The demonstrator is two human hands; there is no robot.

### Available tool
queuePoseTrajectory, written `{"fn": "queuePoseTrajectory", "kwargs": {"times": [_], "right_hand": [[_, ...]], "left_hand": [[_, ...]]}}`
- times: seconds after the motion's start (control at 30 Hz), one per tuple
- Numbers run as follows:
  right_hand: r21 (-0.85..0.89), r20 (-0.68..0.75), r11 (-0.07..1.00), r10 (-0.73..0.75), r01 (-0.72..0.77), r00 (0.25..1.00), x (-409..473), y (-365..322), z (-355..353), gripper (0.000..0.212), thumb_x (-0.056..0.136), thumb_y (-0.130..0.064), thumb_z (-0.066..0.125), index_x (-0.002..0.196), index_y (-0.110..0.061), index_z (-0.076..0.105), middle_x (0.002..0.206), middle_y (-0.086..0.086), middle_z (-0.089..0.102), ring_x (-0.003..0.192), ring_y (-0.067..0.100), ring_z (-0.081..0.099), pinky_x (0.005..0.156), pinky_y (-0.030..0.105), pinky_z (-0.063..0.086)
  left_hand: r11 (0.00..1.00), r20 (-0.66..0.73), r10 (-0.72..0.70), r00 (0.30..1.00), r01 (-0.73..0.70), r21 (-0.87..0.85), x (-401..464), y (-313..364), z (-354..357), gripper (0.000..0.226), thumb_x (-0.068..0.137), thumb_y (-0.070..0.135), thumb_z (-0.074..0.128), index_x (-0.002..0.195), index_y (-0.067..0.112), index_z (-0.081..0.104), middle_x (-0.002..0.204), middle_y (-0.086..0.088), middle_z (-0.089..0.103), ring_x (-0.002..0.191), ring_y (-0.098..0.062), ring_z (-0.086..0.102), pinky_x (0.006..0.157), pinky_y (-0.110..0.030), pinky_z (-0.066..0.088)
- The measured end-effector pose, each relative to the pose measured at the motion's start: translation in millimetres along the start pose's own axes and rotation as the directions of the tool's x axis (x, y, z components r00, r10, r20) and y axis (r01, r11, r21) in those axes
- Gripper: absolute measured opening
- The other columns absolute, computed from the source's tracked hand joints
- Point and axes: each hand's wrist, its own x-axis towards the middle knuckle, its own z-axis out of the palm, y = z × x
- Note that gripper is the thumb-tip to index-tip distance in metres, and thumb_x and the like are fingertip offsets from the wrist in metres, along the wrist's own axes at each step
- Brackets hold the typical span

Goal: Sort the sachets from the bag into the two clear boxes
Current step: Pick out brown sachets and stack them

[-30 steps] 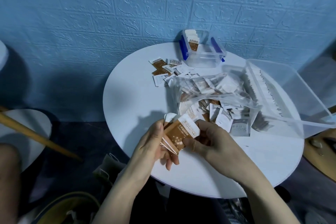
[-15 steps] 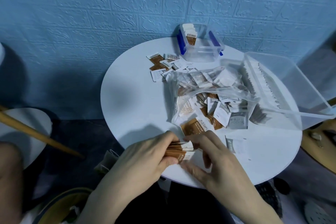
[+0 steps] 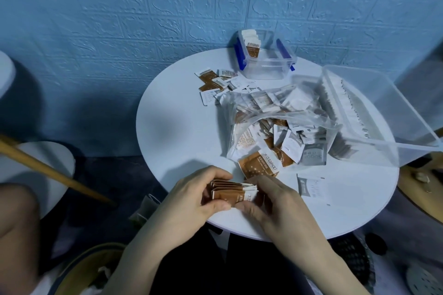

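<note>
near the table's front edge — two hands' fingers (image 3: 221, 206) grip one sachet stack (image 3: 233, 191).

Light: dim, bluish, from the upper right.
Shadows: dark at left of frame.
Edges: wide-angle bending, soft corners.

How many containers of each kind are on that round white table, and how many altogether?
Small clear box with blue clips: 1
Large clear box, tilted at the table's right edge: 1
Clear plastic bag of sachets: 1
Total: 3 containers on the table. The sachets themselves are heaped and overlapping, too many to count reliably.
</note>
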Motion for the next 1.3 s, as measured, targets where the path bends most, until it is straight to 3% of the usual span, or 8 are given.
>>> {"fn": "queuePoseTrajectory", "kwargs": {"times": [0.13,0.27,0.47,0.77,0.97,1.07,1.17,1.3], "right_hand": [[-0.012,-0.006,1.000,-0.025,0.025,1.000,2,-1,2,0.033,0.080,-0.049,0.060,0.104,-0.026,0.061,0.094,-0.010,0.060,0.083,0.020,0.059,0.070,0.039,0.049],[0.007,-0.067,0.998,-0.063,0.064,0.996,0,-1,0,0.027,0.079,-0.043,0.068,0.100,-0.027,0.063,0.088,-0.014,0.049,0.071,0.007,0.052,0.064,0.029,0.045],[0.213,-0.176,0.963,-0.129,0.165,0.976,12,-12,-22,0.019,0.081,-0.025,0.073,0.095,-0.028,0.062,0.086,-0.011,0.059,0.072,0.005,0.054,0.065,0.013,0.041],[0.604,-0.049,0.787,-0.116,0.121,0.992,75,-10,-69,0.029,0.077,-0.019,0.074,0.103,-0.012,0.064,0.095,0.011,0.070,0.088,0.036,0.064,0.078,0.045,0.052],[0.440,-0.027,0.885,-0.161,0.156,0.987,135,1,-97,0.021,0.078,-0.012,0.075,0.096,-0.015,0.064,0.087,0.010,0.070,0.077,0.028,0.065,0.070,0.036,0.052],[0.382,-0.021,0.916,-0.127,0.125,0.992,172,18,-113,0.021,0.079,-0.001,0.075,0.094,-0.012,0.065,0.087,0.010,0.071,0.076,0.029,0.066,0.071,0.037,0.053],[0.314,-0.098,0.943,-0.082,0.109,0.992,218,39,-135,0.023,0.079,0.003,0.073,0.086,-0.017,0.063,0.075,0.002,0.067,0.062,0.013,0.059,0.061,0.023,0.052],[0.084,-0.199,0.995,-0.035,0.053,0.979,282,70,-158,0.020,0.079,0.003,0.070,0.088,-0.014,0.062,0.077,0.012,0.067,0.063,0.022,0.062,0.067,0.042,0.054]], "left_hand": [[1.000,-0.046,0.017,0.999,-0.016,0.009,-1,2,2,0.045,0.077,0.019,0.080,0.102,0.047,0.055,0.100,0.025,0.065,0.090,-0.004,0.065,0.086,-0.036,0.052],[0.999,-0.106,0.014,0.994,-0.019,-0.046,-3,6,2,0.049,0.076,0.010,0.080,0.101,0.046,0.058,0.094,0.021,0.069,0.085,-0.008,0.067,0.084,-0.036,0.054],[0.976,-0.236,0.021,0.971,-0.071,-0.204,7,28,-5,0.045,0.072,-0.002,0.078,0.091,0.037,0.064,0.088,0.022,0.072,0.078,0.003,0.067,0.074,-0.009,0.047],[0.943,-0.263,0.086,0.961,-0.164,-0.289,60,63,-28,0.042,0.071,0.000,0.080,0.096,0.028,0.060,0.083,0.012,0.075,0.062,-0.003,0.065,0.052,-0.011,0.044],[0.930,-0.273,0.178,0.945,-0.253,-0.268,121,63,-33,0.043,0.077,0.010,0.079,0.103,0.037,0.058,0.104,0.009,0.073,0.089,-0.003,0.069,0.078,-0.020,0.053],[0.921,-0.266,0.225,0.937,-0.294,-0.255,161,52,-35,0.036,0.081,0.034,0.072,0.109,0.046,0.054,0.114,0.010,0.068,0.102,-0.002,0.063,0.087,-0.024,0.049],[0.934,-0.282,0.240,0.929,-0.300,-0.192,208,35,-39,0.035,0.082,0.050,0.063,0.114,0.041,0.050,0.118,0.010,0.063,0.102,0.000,0.058,0.088,-0.026,0.047],[0.958,-0.244,0.271,0.931,-0.238,0.156,266,13,-38,0.063,0.086,0.058,0.046,0.139,0.024,0.046,0.138,0.002,0.051,0.126,-0.020,0.047,0.105,-0.048,0.038]]}}
